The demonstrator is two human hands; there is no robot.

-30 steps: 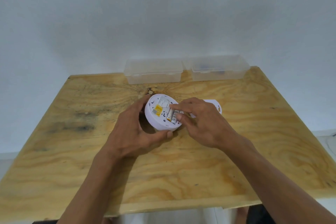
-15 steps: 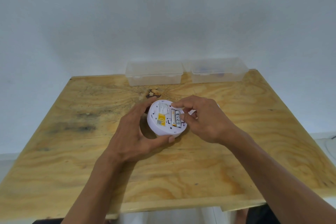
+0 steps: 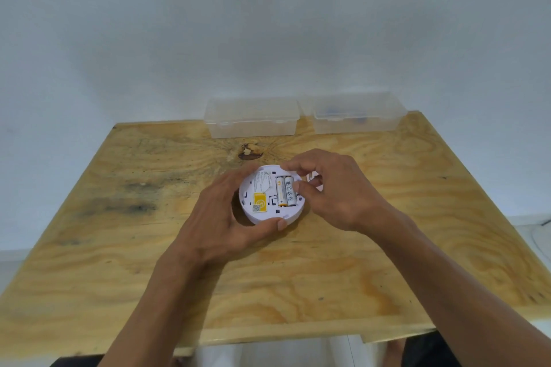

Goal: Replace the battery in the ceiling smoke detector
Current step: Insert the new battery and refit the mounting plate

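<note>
Two batteries [image 3: 285, 191] lie side by side in the upturned smoke detector [image 3: 269, 194], which the left hand [image 3: 222, 219] grips on the surface [image 3: 125, 262] while the right hand [image 3: 334, 191], its fingertips [image 3: 295, 185] closed on the outer cell, should press evenly until it seats.

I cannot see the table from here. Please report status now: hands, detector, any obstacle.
Left hand grips smoke detector, back side up. Right hand fingertips at the two batteries in the compartment. Nothing in the way.

No legible text: blurred, perhaps a QR code, on the smoke detector's [image 3: 269, 197] yellow sticker [image 3: 259, 202].
</note>
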